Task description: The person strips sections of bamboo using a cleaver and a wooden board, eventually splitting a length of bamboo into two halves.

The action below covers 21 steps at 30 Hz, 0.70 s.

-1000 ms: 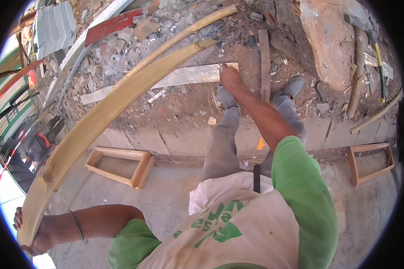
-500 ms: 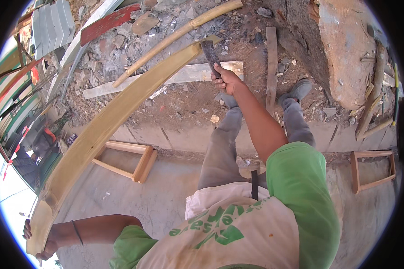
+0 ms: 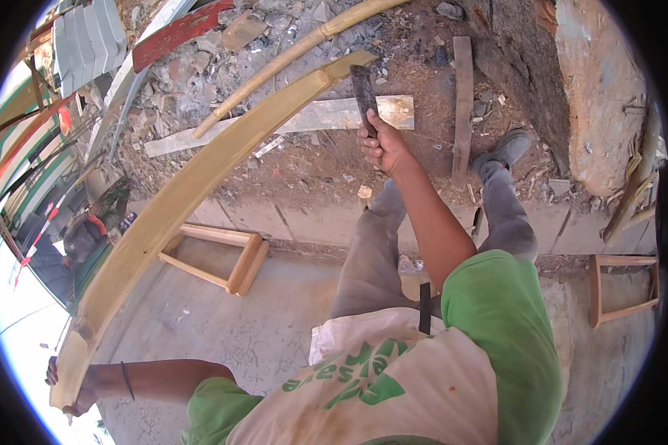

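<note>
A long, pale yellow length of split bamboo (image 3: 174, 204) slants across the view from lower left to upper middle, with a node near each end. My left hand (image 3: 85, 393) is closed around its near end, fingers showing at both edges. The far tip is over the rubble. Just right of that tip, my right hand (image 3: 386, 144) grips a dark flat blade, apparently a machete (image 3: 363, 85), with its handle hidden in the fist. The blade points up and away, close to the bamboo's edge; whether they touch I cannot tell.
A bamboo pole (image 3: 274, 67), a whitish board (image 3: 326, 117) and a narrow plank (image 3: 462, 111) lie on debris-strewn ground. A large timber or stone block (image 3: 601, 96) stands at right. Wooden frames (image 3: 245, 265) rest on concrete on both sides. Metal sheets (image 3: 89, 44) lie far left.
The blade has shifted slightly right, from over the bamboo's far end to just beside it, and stands a little more upright. My left hand keeps its hold. The whole view has shifted slightly.
</note>
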### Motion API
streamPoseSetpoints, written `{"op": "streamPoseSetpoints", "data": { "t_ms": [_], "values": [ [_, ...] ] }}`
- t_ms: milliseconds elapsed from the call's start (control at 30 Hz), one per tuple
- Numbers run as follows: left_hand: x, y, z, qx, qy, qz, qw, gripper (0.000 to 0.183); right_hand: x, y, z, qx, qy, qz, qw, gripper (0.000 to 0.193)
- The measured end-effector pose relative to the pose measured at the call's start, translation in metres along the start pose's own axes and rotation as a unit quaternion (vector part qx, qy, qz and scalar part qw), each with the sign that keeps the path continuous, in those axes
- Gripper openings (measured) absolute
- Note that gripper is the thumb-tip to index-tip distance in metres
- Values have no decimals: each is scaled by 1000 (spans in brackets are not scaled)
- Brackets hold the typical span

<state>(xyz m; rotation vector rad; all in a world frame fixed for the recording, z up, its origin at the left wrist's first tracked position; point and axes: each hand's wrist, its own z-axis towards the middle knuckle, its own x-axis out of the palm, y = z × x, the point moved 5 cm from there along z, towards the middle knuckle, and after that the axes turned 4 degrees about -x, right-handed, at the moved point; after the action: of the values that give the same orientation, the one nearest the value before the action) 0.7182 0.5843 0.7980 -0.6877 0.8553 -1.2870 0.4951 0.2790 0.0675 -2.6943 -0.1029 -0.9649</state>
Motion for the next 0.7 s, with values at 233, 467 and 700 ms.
{"op": "streamPoseSetpoints", "data": {
  "t_ms": [233,467,700],
  "values": [
    [-27,3,8,-5,-25,-61,998,61,22,-32,-29,63,15,-66,996,38],
    [-13,10,-4,19,14,-85,996,64,30,-41,-64,114,44,-112,986,36],
    [7,7,-25,63,19,-195,979,66,23,-20,-73,126,-6,-89,988,36]
  ]
}}
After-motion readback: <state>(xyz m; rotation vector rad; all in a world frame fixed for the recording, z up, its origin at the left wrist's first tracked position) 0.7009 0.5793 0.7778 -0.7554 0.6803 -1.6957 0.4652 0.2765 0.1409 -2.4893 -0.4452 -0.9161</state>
